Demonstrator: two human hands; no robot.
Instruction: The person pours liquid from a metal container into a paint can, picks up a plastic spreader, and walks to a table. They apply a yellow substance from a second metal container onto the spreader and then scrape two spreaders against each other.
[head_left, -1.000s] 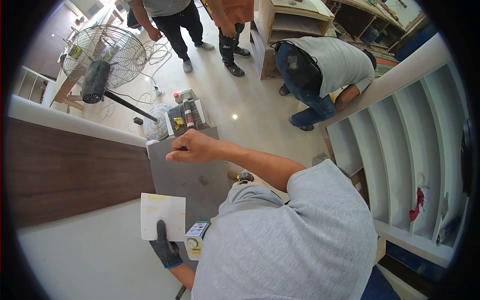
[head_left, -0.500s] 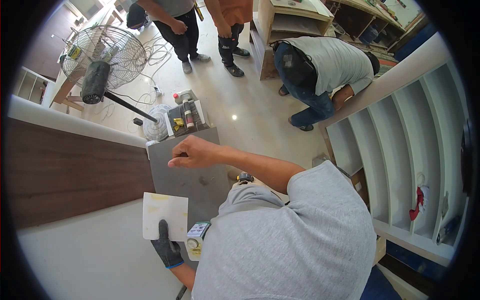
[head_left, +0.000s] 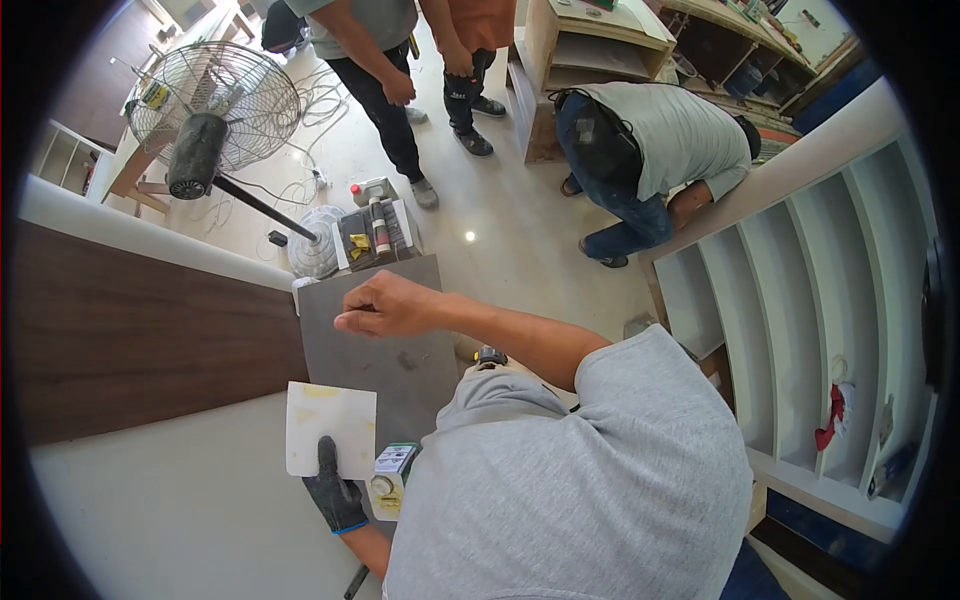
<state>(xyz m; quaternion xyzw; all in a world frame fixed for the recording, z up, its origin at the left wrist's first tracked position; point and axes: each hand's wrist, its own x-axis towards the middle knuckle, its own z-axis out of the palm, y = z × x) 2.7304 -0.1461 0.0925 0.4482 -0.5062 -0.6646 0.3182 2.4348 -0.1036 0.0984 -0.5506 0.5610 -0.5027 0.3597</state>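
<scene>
My left hand [head_left: 335, 498], in a dark knit glove with a blue cuff, grips a white square sheet [head_left: 330, 425] with yellowish smears. The thumb lies flat on its face; the other fingers are hidden beneath. Close to its right is a box-shaped container [head_left: 392, 480] with a label, a round cap and yellow stains, partly covered by my grey shirt. My bare right hand [head_left: 385, 305] is curled closed over a dark grey panel [head_left: 370, 365]. Whether anything sits inside those fingers is hidden.
A pedestal fan [head_left: 205, 150] stands beyond the panel, beside a toolbox [head_left: 378, 235]. Cables trail over the floor. To the left is a brown wood-grain panel [head_left: 150, 330]. White shelving [head_left: 790, 310] is at right, where a person [head_left: 655, 150] bends over. Two more people stand ahead.
A standing person in dark trousers has stepped to the right and nearer. My right hand's fingers have curled slightly tighter; my left hand keeps hold of the white sheet.
</scene>
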